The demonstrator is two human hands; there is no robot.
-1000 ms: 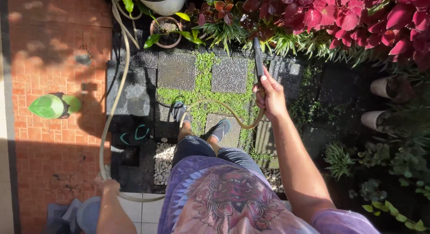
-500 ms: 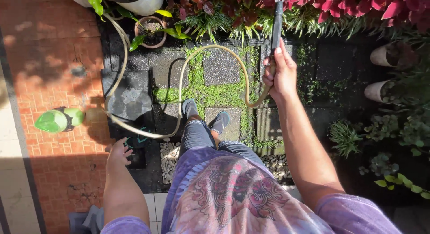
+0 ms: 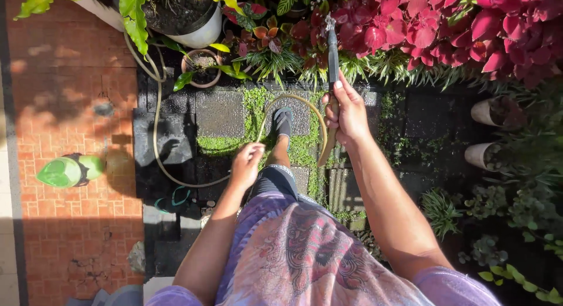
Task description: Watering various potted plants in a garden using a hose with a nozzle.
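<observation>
My right hand [image 3: 346, 114] is shut around a black hose nozzle [image 3: 332, 51] that points away from me into the red-leaved plants [image 3: 446, 24]. A tan garden hose [image 3: 157, 139] runs from the pots at the upper left and loops over the dark paving. It arches over my forward foot [image 3: 282, 121] to the nozzle. My left hand [image 3: 246, 162] is in front of my body, fingers curled on the hose just left of my leg. I wear a purple printed shirt [image 3: 305, 253].
A green plastic bottle [image 3: 64, 171] lies on the red brick paving [image 3: 70, 95] at left. A white pot [image 3: 196, 30] and a small clay pot [image 3: 202, 65] stand ahead left. Mossy stepping stones [image 3: 220, 112] lie underfoot. Two pots [image 3: 487, 112] and low plants [image 3: 446, 209] fill the right.
My left hand rose from low at my left side and took hold of the hose in front of me. One foot stepped forward. My right hand keeps the nozzle aimed at the plants.
</observation>
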